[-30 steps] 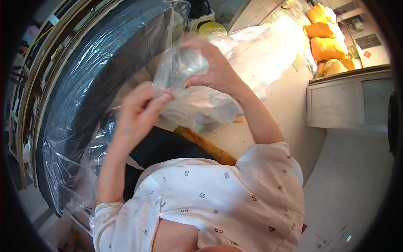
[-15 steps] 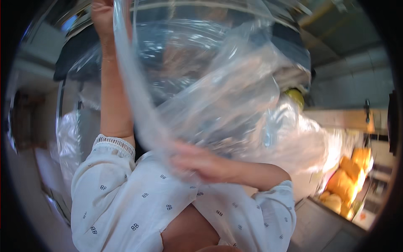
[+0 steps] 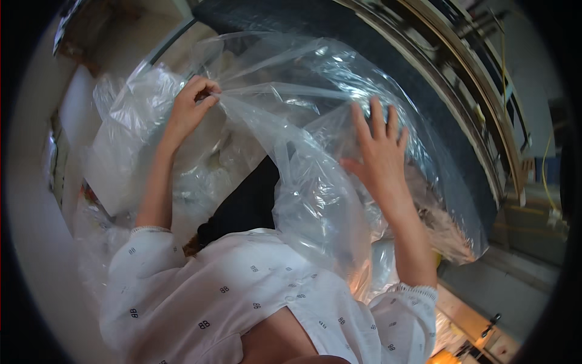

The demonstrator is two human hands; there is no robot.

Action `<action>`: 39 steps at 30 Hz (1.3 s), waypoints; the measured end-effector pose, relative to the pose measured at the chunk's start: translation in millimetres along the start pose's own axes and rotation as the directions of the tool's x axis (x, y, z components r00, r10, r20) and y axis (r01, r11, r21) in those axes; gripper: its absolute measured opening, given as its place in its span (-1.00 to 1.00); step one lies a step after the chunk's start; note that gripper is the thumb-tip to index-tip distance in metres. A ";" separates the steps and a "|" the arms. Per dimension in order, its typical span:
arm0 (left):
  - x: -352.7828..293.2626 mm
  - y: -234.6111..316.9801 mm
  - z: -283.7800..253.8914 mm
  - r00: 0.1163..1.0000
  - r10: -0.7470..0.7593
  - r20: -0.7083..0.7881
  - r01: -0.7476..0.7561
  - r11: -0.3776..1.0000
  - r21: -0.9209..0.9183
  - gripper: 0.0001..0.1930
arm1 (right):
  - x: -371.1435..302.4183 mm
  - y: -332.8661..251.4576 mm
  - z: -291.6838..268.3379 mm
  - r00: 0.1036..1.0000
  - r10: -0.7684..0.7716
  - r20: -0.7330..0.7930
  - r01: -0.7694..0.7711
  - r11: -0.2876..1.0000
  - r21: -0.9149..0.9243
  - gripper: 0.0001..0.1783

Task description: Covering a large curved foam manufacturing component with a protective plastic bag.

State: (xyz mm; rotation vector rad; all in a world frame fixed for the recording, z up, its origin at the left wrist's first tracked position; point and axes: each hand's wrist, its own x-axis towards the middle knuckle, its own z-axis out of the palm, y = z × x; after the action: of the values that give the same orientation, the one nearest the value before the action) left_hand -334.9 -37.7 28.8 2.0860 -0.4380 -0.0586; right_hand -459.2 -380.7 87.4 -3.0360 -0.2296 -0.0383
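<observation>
A large, thin sheet of clear plastic film (image 3: 315, 188) spreads in front of me, creased and shiny. Whether it is a bag or a flat sheet I cannot tell. My left hand (image 3: 193, 106) pinches the film at its left side, and taut folds run rightward from those fingertips. Over the right part of the film is my right hand (image 3: 381, 151), fingers spread and stretched out, resting on or just over the plastic. Beneath the film a dark tabletop (image 3: 285, 21) shows through.
More crumpled clear plastic (image 3: 133, 121) is heaped at my left, beside a metal table leg (image 3: 173, 39). Long rails (image 3: 467, 73) run along the table's far right side. At the lower right are a wooden board (image 3: 461, 312) and something orange (image 3: 445, 357).
My left hand has come down from the upper edge. My right hand has moved from near my chest up and rightward, and its fingers are spread. The view has turned.
</observation>
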 end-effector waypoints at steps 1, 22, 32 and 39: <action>2.1 -6.5 -1.3 0.999 -0.028 -0.030 0.027 1.000 -0.014 -0.81 | -6.3 -1.5 -0.2 1.000 0.012 0.007 -0.012 1.000 -0.004 -0.07; 31.6 23.9 78.9 0.918 0.125 -0.377 -0.284 0.869 -0.404 -0.83 | -3.3 -7.3 8.3 0.998 0.051 0.022 -0.047 0.987 -0.155 -0.08; 22.2 34.3 51.0 0.761 0.510 -0.401 -0.545 0.838 0.034 -0.49 | -7.3 -2.0 8.1 0.997 0.064 0.039 -0.059 0.992 -0.110 -0.09; 14.9 39.6 97.2 0.767 0.569 -0.296 -0.514 0.821 0.247 -0.58 | -5.4 1.1 9.1 0.997 0.064 0.039 -0.056 0.985 -0.165 -0.07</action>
State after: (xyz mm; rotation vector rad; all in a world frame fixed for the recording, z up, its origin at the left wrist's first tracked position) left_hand -353.1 -140.9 12.2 1.9770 -0.8247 0.7151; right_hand -464.2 -381.6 78.1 -3.2083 -0.1449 0.0152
